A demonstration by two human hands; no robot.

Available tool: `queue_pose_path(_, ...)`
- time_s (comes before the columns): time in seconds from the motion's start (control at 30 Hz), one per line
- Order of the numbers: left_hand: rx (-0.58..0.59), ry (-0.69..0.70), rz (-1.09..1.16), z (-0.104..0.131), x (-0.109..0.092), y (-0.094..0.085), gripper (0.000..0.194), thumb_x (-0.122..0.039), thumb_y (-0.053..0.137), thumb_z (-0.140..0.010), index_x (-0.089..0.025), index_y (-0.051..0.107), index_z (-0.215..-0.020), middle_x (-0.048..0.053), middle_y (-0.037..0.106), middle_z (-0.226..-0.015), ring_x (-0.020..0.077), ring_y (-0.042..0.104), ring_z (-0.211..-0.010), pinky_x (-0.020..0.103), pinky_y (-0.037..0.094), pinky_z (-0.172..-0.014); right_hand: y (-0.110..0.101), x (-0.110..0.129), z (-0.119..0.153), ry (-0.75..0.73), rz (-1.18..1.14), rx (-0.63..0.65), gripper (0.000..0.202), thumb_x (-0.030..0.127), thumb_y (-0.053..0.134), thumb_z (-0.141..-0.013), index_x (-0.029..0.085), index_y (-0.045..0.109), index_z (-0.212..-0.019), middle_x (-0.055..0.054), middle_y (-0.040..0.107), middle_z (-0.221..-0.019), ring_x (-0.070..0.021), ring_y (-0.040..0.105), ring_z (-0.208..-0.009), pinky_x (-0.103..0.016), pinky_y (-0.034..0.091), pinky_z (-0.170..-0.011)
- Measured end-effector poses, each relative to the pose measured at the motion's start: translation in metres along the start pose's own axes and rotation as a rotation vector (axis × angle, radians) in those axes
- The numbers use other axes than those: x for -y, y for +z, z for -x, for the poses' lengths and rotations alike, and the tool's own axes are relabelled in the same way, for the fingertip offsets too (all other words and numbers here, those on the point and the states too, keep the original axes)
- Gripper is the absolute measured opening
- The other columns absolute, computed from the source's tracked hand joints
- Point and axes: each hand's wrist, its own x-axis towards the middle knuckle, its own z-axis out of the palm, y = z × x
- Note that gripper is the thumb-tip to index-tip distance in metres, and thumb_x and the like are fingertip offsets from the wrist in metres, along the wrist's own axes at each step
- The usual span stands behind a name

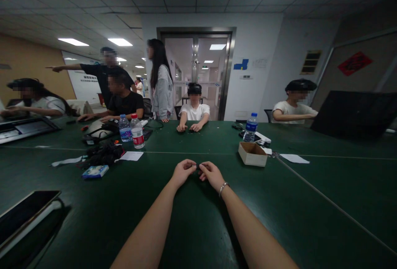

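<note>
Green table [341, 194]: and mid-scene, one dark piece [197, 167] between two hands!
Left hand [182, 173]: fingers nearly closed, pinching it from the left.
Right hand [213, 173]: fingers pinched opposite, probably because something so small needs steadying.
Bottles [137, 132]: three; two far left, one far right.
Box [252, 155]: one, open, right, likely placed within reach.

1 head-worn view faces forward and down across the green table [310, 227].

Pinches a small dark piece [197, 166] between left hand [183, 172] and right hand [212, 174] over the green table [198, 223]; wears a silver bracelet [221, 189]; faces a person in white [194, 112], left of an open box [252, 159].
</note>
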Motion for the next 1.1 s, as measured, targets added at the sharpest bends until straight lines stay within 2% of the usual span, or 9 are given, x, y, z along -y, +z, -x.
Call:
queue_pose_path(0.17,-0.006,0.015,-0.006,0.001,-0.001,-0.001,0.028,-0.031,0.072,-0.066,-0.015,0.063,-0.088,0.008,0.064,-0.093,0.0185,0.06,-0.088,0.029,0.047,-0.079,0.001,0.0,0.0,-0.002,-0.009,0.002,0.019,0.03,0.06,-0.082,0.015,0.051,-0.087,0.0,0.06,-0.062,-0.0103,0.058,-0.046,-0.017,0.046,-0.041)
queue_pose_path(0.3,-0.072,-0.113,0.09,-0.001,0.0,0.001,0.035,-0.036,0.07,-0.069,-0.015,0.059,-0.095,0.01,0.063,-0.093,0.0163,0.062,-0.076,0.027,0.05,-0.065,0.002,-0.003,-0.002,-0.011,-0.023,-0.004,0.025,0.035,0.062,-0.079,0.015,0.05,-0.088,0.001,0.059,-0.06,-0.0106,0.057,-0.044,-0.017,0.046,-0.04)
queue_pose_path(0.4,-0.076,-0.176,0.105,-0.002,0.0,0.003,0.031,-0.039,0.066,-0.073,-0.013,0.06,-0.088,0.009,0.064,-0.084,0.0143,0.062,-0.068,0.023,0.048,-0.057,0.001,-0.004,-0.003,-0.013,-0.022,-0.004,0.028,0.037,0.063,-0.078,0.014,0.05,-0.089,0.001,0.059,-0.061,-0.011,0.058,-0.045,-0.018,0.046,-0.04)
queue_pose_path(0.53,-0.035,-0.119,0.066,-0.001,-0.002,0.003,0.028,-0.038,0.067,-0.071,-0.013,0.061,-0.082,0.005,0.063,-0.078,0.0131,0.06,-0.069,0.022,0.048,-0.061,0.001,-0.005,-0.003,-0.016,-0.016,-0.01,0.028,0.037,0.063,-0.078,0.014,0.051,-0.088,0.001,0.06,-0.06,-0.0109,0.057,-0.044,-0.018,0.045,-0.04)
queue_pose_path(0.77,-0.009,-0.011,-0.009,0.003,-0.009,0.0,0.025,-0.031,0.07,-0.066,-0.015,0.062,-0.083,0.007,0.064,-0.088,0.0187,0.06,-0.086,0.029,0.048,-0.076,-0.002,-0.007,-0.004,-0.013,-0.011,0.001,0.028,0.038,0.062,-0.078,0.014,0.052,-0.089,0.0,0.06,-0.062,-0.0108,0.059,-0.046,-0.018,0.047,-0.041)
queue_pose_path(0.87,0.004,0.003,-0.005,0.004,-0.013,0.001,0.02,-0.027,0.07,-0.066,-0.015,0.061,-0.079,0.006,0.064,-0.087,0.0189,0.06,-0.086,0.031,0.046,-0.081,-0.003,-0.01,-0.006,-0.023,-0.007,0.004,0.028,0.038,0.062,-0.078,0.014,0.052,-0.089,0.0,0.06,-0.062,-0.0109,0.059,-0.046,-0.018,0.047,-0.041)
queue_pose_path(1.0,0.02,0.008,0.023,0.005,-0.014,0.002,0.019,-0.026,0.07,-0.065,-0.014,0.059,-0.074,0.006,0.063,-0.087,0.0176,0.06,-0.083,0.031,0.046,-0.082,-0.003,-0.012,-0.007,-0.028,-0.02,0.011,0.03,0.039,0.062,-0.078,0.014,0.051,-0.089,0.0,0.06,-0.061,-0.0109,0.058,-0.046,-0.018,0.046,-0.041)
queue_pose_path(1.1,-0.005,-0.015,0.012,0.004,-0.011,0.003,0.025,-0.028,0.07,-0.066,-0.015,0.06,-0.084,0.007,0.062,-0.093,0.017,0.06,-0.082,0.029,0.048,-0.075,-0.002,-0.01,-0.006,-0.025,-0.028,0.015,0.03,0.038,0.063,-0.077,0.014,0.051,-0.09,0.001,0.06,-0.061,-0.0105,0.058,-0.045,-0.018,0.046,-0.04)
